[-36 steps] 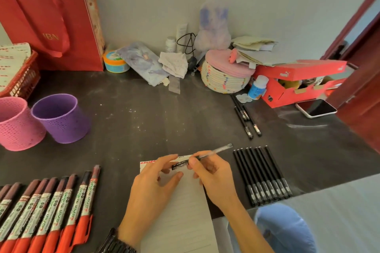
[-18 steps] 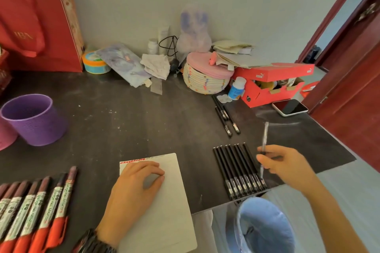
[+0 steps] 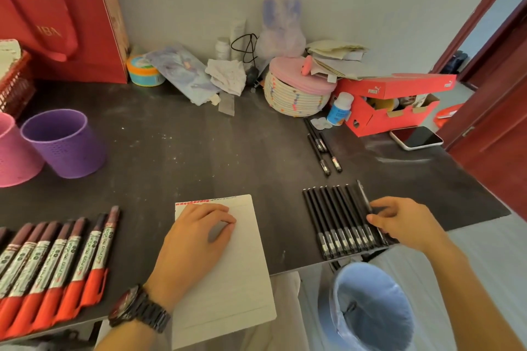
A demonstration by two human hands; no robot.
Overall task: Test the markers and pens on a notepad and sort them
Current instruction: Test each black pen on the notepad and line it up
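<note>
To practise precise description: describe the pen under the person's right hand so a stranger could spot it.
On the dark tabletop's right edge, above the pale blue bin, a row of slim black pens lies side by side. The pen sits at that row's right end, pinched by the right hand; only its far tip juts past its neighbours.

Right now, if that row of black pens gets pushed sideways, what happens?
Likely roll: the black pens look slim, round, loose side by side. Probably light and stiff. Near ends sit at the table edge, so some may drop toward the blue bin.
</note>
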